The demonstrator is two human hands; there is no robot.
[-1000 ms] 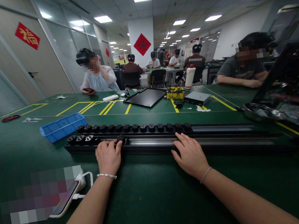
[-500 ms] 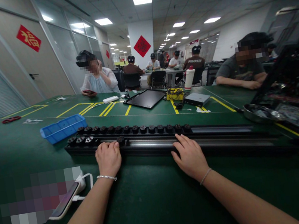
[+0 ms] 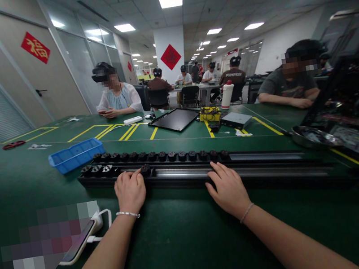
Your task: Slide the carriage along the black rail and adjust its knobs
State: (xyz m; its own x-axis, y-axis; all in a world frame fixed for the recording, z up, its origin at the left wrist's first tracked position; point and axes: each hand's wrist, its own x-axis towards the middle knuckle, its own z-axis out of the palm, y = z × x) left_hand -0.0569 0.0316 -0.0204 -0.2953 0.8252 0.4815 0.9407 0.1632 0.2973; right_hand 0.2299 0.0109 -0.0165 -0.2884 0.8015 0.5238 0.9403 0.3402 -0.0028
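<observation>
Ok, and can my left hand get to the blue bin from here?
Probably yes. Your left hand rests at the rails, and the blue bin sits behind their left end. They lie low between the two, but nothing seems to block reaching over them.

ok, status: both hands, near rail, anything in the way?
Left hand at black module on near rail, grip unclear. Right hand over same rail, farther right. Blue bin behind rail's left end, apart from hands.
</observation>
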